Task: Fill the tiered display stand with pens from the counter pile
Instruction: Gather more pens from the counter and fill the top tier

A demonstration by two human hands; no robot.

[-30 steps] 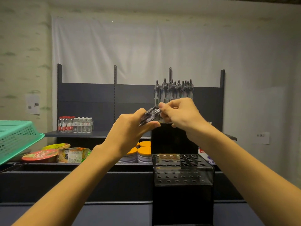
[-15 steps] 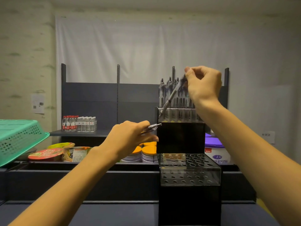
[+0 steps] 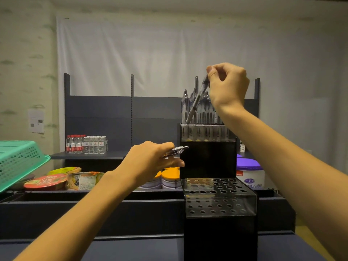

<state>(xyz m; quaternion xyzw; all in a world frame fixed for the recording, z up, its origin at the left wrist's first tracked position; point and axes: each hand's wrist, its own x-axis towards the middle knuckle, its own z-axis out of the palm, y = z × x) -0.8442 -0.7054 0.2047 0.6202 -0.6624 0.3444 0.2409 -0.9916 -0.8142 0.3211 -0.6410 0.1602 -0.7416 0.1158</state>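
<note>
Upper right of the frame, the right hand (image 3: 228, 85) pinches the top end of a pen (image 3: 197, 99), tilted with its tip at the left edge of the stand's (image 3: 219, 232) crowded top tier (image 3: 207, 132), so the step in hand looks like seating this pen. Next, the tip must find a free hole and the pen be stood upright. At centre, the left hand (image 3: 150, 161) grips spare pens (image 3: 177, 150), while the lower tier (image 3: 220, 196) near the bottom shows only open holes.
</note>
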